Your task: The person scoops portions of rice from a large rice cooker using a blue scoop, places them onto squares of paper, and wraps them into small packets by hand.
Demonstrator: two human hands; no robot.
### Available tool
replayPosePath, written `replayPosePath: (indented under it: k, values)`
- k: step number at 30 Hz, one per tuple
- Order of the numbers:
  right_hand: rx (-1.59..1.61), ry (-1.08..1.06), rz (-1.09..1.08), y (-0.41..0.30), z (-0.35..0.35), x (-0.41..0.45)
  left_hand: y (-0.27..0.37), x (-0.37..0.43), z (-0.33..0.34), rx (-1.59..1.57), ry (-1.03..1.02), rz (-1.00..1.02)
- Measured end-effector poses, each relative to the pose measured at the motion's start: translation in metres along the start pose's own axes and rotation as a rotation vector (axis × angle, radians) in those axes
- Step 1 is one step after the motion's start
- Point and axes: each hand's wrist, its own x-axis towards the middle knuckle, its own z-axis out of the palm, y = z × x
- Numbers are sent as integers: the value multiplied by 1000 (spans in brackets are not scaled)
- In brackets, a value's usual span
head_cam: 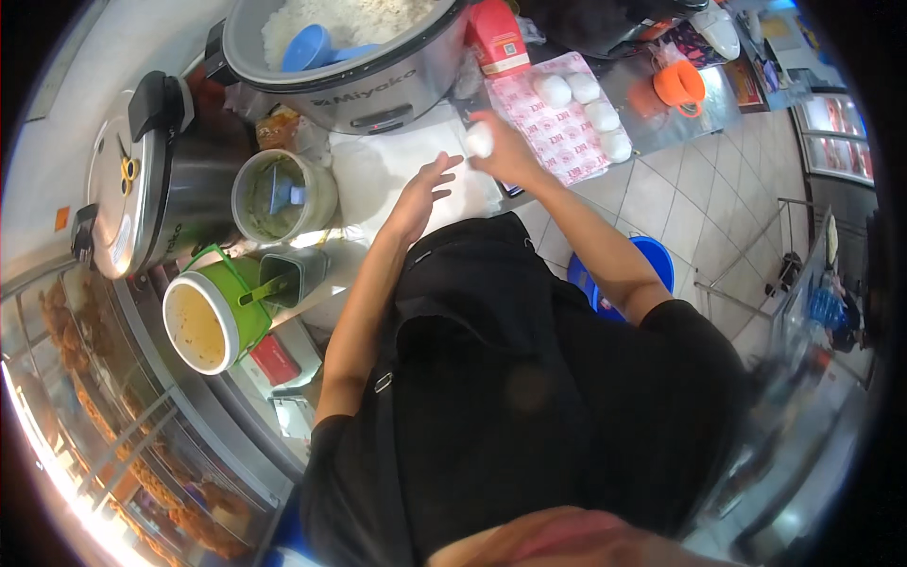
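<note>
My right hand (499,152) is closed around a rounded white wrapped bundle (480,139), just left of a sheet of pink printed paper (545,135). Several similar white bundles (601,116) lie on that paper. My left hand (424,191) is a little to the left, its fingers apart and nothing in it, above white paper sheets (368,166) on the counter. Beyond both hands stands a large Miyako rice cooker (382,99) without its lid in place, full of white rice (354,21); a blue plastic scoop (307,48) rests in the rice.
A plastic tub (322,191) with green contents, a grey container (312,273) and a green jug (244,290) stand at the left, near a second cooker (205,163). An orange cup (679,83) is at the right. A blue bucket (655,262) stands on the tiled floor.
</note>
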Motion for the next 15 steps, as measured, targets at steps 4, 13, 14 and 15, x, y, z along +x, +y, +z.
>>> replayPosePath:
  k: [4, 13, 14, 15]
  values:
    - [-608, 100, 379, 85, -55, 11, 7, -12, -7, -190, -144, -25]
    - [-866, 254, 241, 153, -81, 23, -20, -21, -57, -337, -35, -65]
    - [-908, 254, 252, 144, -81, 23, -18, -28, -61, -359, -2, -54]
    - [-948, 256, 256, 131, -84, 24, -19, -34, -67, -371, 22, -28]
